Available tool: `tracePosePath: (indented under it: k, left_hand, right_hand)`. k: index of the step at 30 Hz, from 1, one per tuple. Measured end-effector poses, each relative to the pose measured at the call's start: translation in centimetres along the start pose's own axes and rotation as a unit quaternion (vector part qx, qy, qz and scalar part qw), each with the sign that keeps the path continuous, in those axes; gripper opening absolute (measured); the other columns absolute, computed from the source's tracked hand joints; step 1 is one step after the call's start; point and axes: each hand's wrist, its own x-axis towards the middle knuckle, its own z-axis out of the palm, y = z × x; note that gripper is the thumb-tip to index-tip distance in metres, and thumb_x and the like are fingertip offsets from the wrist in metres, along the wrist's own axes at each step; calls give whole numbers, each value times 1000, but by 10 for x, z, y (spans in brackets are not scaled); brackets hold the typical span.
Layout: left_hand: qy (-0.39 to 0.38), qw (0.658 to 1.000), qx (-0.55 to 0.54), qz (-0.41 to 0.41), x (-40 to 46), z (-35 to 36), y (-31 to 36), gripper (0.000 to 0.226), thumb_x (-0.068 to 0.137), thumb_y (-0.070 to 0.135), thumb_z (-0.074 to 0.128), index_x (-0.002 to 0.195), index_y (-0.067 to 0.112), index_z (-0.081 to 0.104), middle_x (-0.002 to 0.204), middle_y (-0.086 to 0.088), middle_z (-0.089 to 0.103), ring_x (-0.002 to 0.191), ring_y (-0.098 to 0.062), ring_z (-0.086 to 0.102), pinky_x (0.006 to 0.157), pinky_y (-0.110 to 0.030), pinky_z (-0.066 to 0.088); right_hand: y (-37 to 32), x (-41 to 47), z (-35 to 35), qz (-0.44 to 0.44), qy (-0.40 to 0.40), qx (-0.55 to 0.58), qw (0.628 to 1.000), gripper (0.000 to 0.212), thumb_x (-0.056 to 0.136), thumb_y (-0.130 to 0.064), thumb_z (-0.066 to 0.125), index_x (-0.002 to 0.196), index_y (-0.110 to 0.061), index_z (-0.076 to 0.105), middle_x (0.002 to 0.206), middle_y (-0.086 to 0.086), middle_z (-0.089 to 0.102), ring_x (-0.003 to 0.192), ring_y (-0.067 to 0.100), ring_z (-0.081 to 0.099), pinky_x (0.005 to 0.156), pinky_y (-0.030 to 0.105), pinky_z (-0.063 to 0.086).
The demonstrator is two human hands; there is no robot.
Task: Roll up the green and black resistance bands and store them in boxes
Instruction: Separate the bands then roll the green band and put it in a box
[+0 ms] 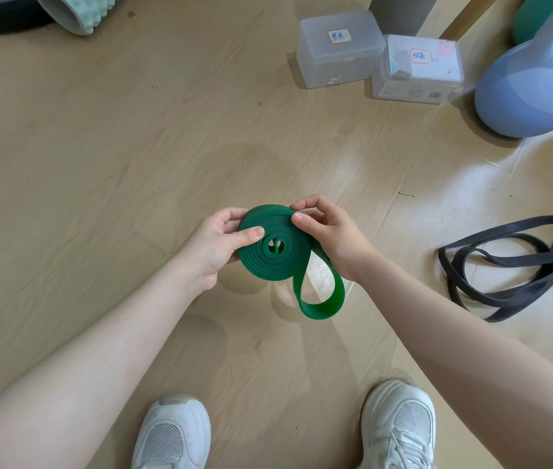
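The green resistance band [278, 255] is wound into a flat coil held above the wooden floor, with a loose loop hanging below it. My left hand [215, 245] grips the coil's left side, thumb pressed on its face. My right hand [327, 231] pinches the coil's upper right edge between thumb and fingers. The black resistance band [508, 265] lies unrolled in loose loops on the floor to the right. Two closed translucent boxes stand at the back: one with a label [339, 49] and, to its right, another labelled box [417, 69].
A blue kettlebell [532, 93] stands right of the boxes, with a green one [538, 22] behind it. A pale green foam roller [79, 11] lies at the top left. My white shoes [173, 434] [400, 424] are at the bottom edge.
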Motion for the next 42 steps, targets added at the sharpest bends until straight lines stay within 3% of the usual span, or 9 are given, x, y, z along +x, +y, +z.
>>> tracePosePath:
  k: [4, 7, 11, 15, 20, 24, 28, 37, 42]
  left_hand:
    - [19, 998, -61, 15, 3, 3, 3, 28, 86, 2, 57, 111, 13, 51, 97, 3, 66, 85, -13, 62, 74, -29, 50]
    - [5, 997, -71, 18, 4, 2, 5, 22, 87, 4, 56, 104, 16, 53, 96, 2, 66, 84, -13, 63, 72, -28, 51]
    - [-83, 994, 66, 0, 4, -8, 6, 21, 87, 9, 59, 104, 17, 52, 99, 2, 67, 88, -12, 64, 73, -24, 49]
    - [-144, 956, 255, 11, 11, -12, 18, 33, 81, 18, 67, 111, 19, 53, 106, 5, 61, 100, -6, 59, 84, -17, 45]
    - [-173, 931, 322, -17, 13, 6, 18, 32, 82, 23, 67, 111, 15, 59, 105, -2, 66, 99, -16, 63, 92, -31, 49]
    - [-146, 944, 295, 23, 10, 10, 11, 20, 80, 22, 70, 99, 24, 64, 99, 1, 69, 95, -16, 65, 92, -35, 50]
    - [-89, 933, 339, 77, 7, 10, 3, 25, 78, 25, 71, 100, 30, 60, 103, 6, 67, 96, -13, 64, 90, -40, 51]
    - [-38, 977, 196, 77, 1, 6, -3, 18, 81, 15, 68, 94, 27, 62, 101, 1, 67, 94, -15, 65, 88, -31, 51]
    - [-3, 996, 82, 38, -1, 11, 1, 9, 87, 10, 59, 89, 19, 63, 84, 2, 67, 69, -4, 64, 58, -13, 50]
  right_hand:
    - [-15, 3, -8, -42, -39, -107, 993, 19, 89, -8, 57, 101, -23, 57, 101, 9, 65, 89, 17, 64, 84, 28, 53]
    - [-26, 6, -11, -60, -52, -153, 985, 22, 88, -6, 59, 100, -24, 58, 102, 12, 66, 91, 20, 65, 86, 32, 54]
    - [-32, 3, -14, -58, -81, -194, 976, 20, 88, -3, 58, 100, -19, 59, 100, 11, 67, 93, 23, 66, 84, 30, 55]
    - [-30, 3, -13, -35, -129, -310, 941, 19, 89, -10, 59, 105, -19, 58, 96, 8, 69, 86, 21, 65, 81, 32, 53]
    - [-22, 1, -10, 10, -152, -314, 937, 33, 85, -14, 65, 106, -23, 41, 95, 11, 69, 75, 16, 61, 75, 34, 52]
    - [-17, 0, -22, 22, -131, -284, 950, 30, 79, -15, 72, 92, -23, 46, 91, 6, 62, 79, 19, 58, 80, 40, 50]
    - [-14, -4, -31, 25, -168, -361, 917, 39, 77, -23, 73, 94, -44, 46, 102, -9, 60, 96, 16, 60, 91, 45, 49]
    - [-15, -6, -31, -45, -121, -407, 904, 38, 80, -26, 70, 100, -49, 47, 102, -1, 61, 92, 19, 60, 88, 38, 49]
    - [-12, -7, -29, -8, -73, -259, 963, 14, 89, -20, 59, 99, -29, 56, 97, 2, 66, 70, 4, 56, 65, 24, 47]
